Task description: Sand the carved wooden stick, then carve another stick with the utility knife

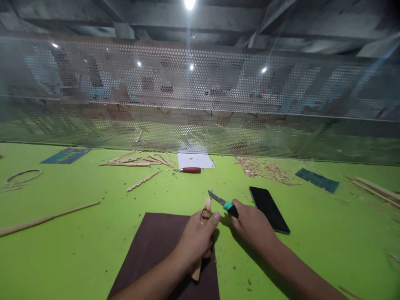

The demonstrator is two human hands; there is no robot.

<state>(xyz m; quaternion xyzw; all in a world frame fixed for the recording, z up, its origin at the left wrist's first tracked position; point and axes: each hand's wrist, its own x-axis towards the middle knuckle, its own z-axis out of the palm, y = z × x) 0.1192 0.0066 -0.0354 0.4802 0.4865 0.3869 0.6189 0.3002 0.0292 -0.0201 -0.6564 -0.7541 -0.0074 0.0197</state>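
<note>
My left hand (pixel 200 233) is closed around a short piece of wood (pixel 196 273), whose pale cut tip with a brown, bark-like patch sticks out above the thumb. Its lower end shows below the fingers, over a dark brown sheet (pixel 159 246). To the right, my right hand (pixel 250 218) grips a utility knife (pixel 229 207) with a teal and black handle. The bare blade points up and left, a little apart from the wood's tip. A black smartphone (pixel 270 210) lies just beyond my right hand.
Carved wooden strips (pixel 134 162) and a red-handled tool (pixel 191 170) lie ahead, near a white paper (pixel 200 160). Wood shavings (pixel 262 168) are heaped at the back, before a perforated metal screen (pixel 193 91). A long stick (pixel 50 218) lies left; more sticks (pixel 378 189) lie right.
</note>
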